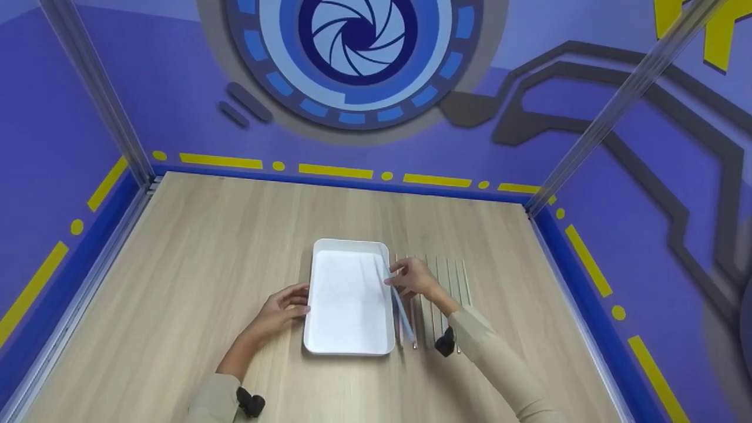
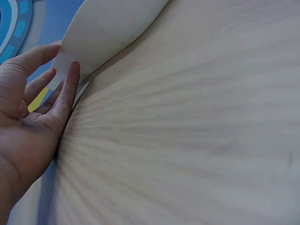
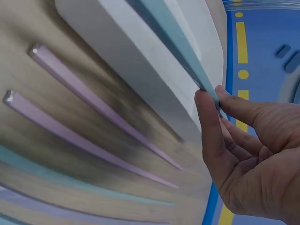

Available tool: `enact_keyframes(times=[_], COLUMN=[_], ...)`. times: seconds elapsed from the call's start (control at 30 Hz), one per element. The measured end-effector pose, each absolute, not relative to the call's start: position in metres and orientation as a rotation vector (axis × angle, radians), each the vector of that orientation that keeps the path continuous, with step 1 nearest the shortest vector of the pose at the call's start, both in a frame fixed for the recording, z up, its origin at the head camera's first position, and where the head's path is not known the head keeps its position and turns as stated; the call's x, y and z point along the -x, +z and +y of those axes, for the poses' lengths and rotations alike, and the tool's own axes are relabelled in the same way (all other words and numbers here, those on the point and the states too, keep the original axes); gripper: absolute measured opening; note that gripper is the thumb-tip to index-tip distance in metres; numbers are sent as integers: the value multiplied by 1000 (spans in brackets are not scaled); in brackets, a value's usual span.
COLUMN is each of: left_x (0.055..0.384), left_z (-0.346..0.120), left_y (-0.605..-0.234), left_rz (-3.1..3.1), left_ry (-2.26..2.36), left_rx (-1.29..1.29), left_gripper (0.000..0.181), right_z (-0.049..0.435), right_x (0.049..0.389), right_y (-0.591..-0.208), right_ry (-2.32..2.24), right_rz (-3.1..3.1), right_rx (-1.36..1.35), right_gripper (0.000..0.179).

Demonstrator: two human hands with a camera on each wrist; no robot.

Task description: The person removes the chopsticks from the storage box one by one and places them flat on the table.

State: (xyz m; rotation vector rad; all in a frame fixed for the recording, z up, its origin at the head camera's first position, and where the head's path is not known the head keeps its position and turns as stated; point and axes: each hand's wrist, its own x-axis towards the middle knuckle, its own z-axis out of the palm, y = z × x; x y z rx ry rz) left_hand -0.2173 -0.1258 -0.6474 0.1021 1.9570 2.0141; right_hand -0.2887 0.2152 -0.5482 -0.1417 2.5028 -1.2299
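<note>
A white rectangular tray (image 1: 349, 346) lies on the table. My left hand (image 1: 279, 310) touches its left side wall with fingertips and thumb, fingers loosely bent; the left wrist view shows this hand (image 2: 35, 108) against the tray wall (image 2: 103, 35). Between thumb and fingers, my right hand (image 1: 414, 277) pinches a light blue chopstick (image 1: 402, 308), tilted along the tray's right rim. In the right wrist view the hand (image 3: 258, 159) grips the blue chopstick (image 3: 176, 44) near its thin end. Two pink chopsticks, one (image 3: 79, 86) nearer the tray, lie beside it.
More chopsticks, among them a green one (image 3: 84, 180) and a purple one (image 3: 70, 206), lie side by side right of the tray, partly under my right forearm. Blue-purple panels (image 1: 194, 94) and metal posts (image 1: 97, 88) bound the wooden table (image 1: 247, 223).
</note>
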Motion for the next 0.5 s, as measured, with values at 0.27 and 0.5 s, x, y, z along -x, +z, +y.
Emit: enact_keyframes(times=[0.27,0.5], left_x=[217,218], left_z=[-125,-125], left_y=[-648,-647], left_rz=[1936,1932], left_ry=[2013,2029], left_rx=[-73,-78], left_gripper=[63,64], right_z=[240,269], right_x=[283,280], right_y=[-547,-545], right_ry=[-1264,-1268], right_rz=[2473,2462], right_rx=[104,40], right_gripper=[34,38])
